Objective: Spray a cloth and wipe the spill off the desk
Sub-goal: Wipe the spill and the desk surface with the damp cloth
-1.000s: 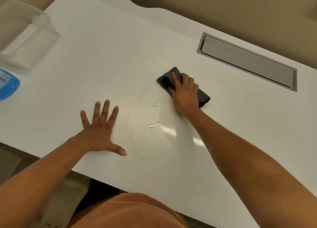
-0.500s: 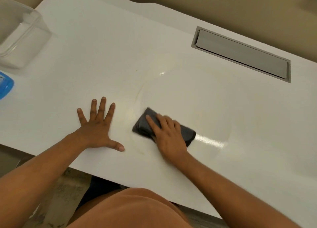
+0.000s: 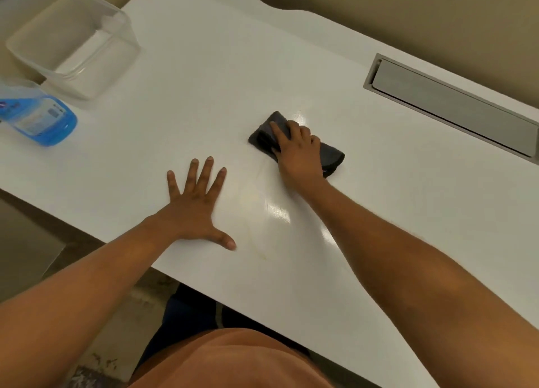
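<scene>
A dark grey folded cloth lies on the white desk, pressed flat under my right hand. A faint yellowish wet smear of the spill spreads on the desk just in front of the cloth, toward the near edge. My left hand rests flat on the desk with fingers spread, left of the smear, holding nothing. A blue spray bottle lies at the desk's left edge, partly cut off by the frame.
A clear plastic container stands at the far left corner behind the spray bottle. A grey cable-tray lid is set into the desk at the far right. The desk's near edge runs diagonally above my lap.
My right hand slid the cloth toward me through the spill, then back away to the far side of it. The yellow droplets are gone, a faint smear remains. My left hand stayed planted.
</scene>
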